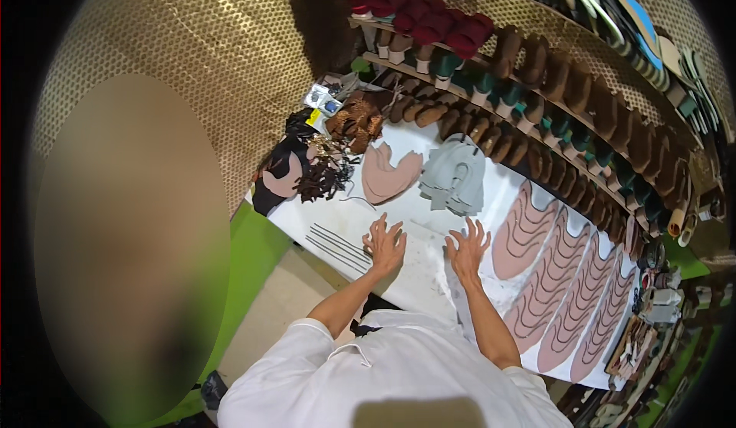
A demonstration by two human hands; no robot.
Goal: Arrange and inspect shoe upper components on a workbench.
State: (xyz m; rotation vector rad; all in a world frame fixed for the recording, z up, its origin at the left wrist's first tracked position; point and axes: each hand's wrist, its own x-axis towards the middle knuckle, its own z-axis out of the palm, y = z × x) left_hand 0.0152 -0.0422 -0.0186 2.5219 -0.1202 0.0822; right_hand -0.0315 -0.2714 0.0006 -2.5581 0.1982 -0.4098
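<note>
My left hand (386, 245) is held over the white table (418, 275) with its fingers spread and nothing in them. Several thin dark strips (337, 247) lie side by side just left of it. To the right, my right hand (467, 252) is also open and empty, fingers curved apart. Beyond my hands sit a stack of pink U-shaped pieces (389, 177) and a pile of grey cut pieces (454, 177). Right of my right hand, overlapping pink pieces with dark wavy edges (563, 286) are laid out in long rows.
At the far left of the table are a heap of dark scraps (326, 179) and a brown bundle (356, 121). Shelves along the back hold brown shoes (563, 79), green-and-white shoes (483, 85) and red shoes (425, 20). Small tools and containers (661, 298) crowd the right end.
</note>
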